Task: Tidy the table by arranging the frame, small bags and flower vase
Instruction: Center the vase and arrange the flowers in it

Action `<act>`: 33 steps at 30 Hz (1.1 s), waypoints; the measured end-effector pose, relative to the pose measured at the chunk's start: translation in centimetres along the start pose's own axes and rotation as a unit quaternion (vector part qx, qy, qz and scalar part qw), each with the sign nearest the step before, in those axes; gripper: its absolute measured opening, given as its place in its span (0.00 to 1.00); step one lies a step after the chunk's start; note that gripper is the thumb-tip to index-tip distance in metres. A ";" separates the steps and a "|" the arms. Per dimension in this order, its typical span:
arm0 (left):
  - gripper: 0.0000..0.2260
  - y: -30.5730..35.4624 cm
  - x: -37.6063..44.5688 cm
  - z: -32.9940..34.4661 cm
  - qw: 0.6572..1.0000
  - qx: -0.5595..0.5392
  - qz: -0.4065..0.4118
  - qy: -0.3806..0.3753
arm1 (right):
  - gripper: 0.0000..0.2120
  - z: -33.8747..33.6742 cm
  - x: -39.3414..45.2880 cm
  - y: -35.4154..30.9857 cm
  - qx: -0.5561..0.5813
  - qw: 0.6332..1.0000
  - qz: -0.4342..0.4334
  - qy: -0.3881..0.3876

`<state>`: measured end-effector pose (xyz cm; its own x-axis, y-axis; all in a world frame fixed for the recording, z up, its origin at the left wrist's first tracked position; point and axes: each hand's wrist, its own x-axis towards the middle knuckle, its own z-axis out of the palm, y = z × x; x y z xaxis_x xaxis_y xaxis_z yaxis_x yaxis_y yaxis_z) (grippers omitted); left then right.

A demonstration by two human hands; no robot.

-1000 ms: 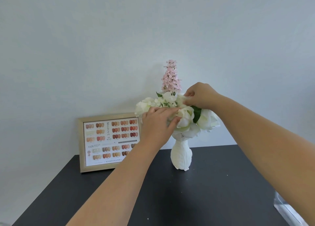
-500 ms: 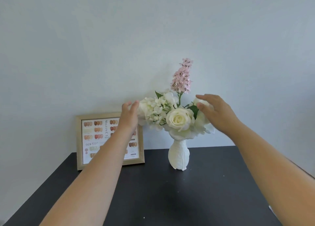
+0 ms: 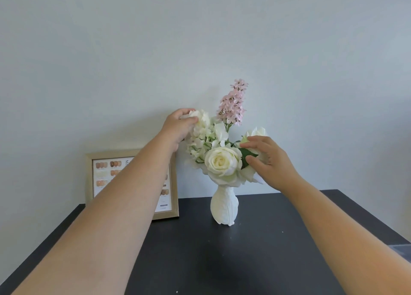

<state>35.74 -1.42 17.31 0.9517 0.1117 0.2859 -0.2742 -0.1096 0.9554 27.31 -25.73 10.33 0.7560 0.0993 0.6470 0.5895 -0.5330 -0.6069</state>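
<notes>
A white textured vase stands upright near the back of the black table. It holds white roses and a tall pink flower spike. My left hand pinches a white bloom at the bouquet's upper left. On the bouquet's right side my right hand has its fingers spread around a white rose and a green leaf. A gold frame with a nail-colour chart leans on the wall to the left, partly hidden by my left forearm. No small bags are in view.
A plain pale wall rises right behind the table. The table's right edge runs diagonally toward the lower right, with grey floor beyond it. The left edge slants to the lower left corner.
My left hand rose from beside the bouquet and closed on the upper left white bloom. My right hand shifted slightly lower on the right-hand flowers. The pink spike leans a little more to the right.
</notes>
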 end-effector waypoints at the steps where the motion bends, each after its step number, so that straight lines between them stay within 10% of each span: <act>1: 0.10 0.4 0.3 0.2 1.000 0.004 0.006 -0.004 | 0.14 0.0 0.0 0.1 0.001 1.000 -0.001 0.001; 8: 0.02 -0.6 -0.5 1.6 0.978 0.199 0.016 -0.064 | 0.14 0.4 0.2 0.6 0.019 1.000 -0.009 0.003; 21: 0.06 -0.5 0.2 -1.4 0.990 0.115 0.030 -0.080 | 0.16 -0.7 4.4 -2.1 -0.077 0.996 -0.003 0.050; 28: 0.21 0.1 0.7 1.4 0.980 0.156 0.029 -0.119 | 0.38 0.3 12.0 -4.3 -0.042 0.974 0.218 -0.042; 33: 0.19 0.6 1.8 2.7 0.950 0.274 0.067 -0.138 | 0.20 1.8 13.2 -2.9 -0.031 0.959 0.263 -0.105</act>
<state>37.69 -3.91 18.20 0.9343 -0.1934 0.2995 -0.3536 -0.6103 0.7088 36.07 -21.40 19.81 0.9885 -0.0325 0.1474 0.0982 -0.6035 -0.7913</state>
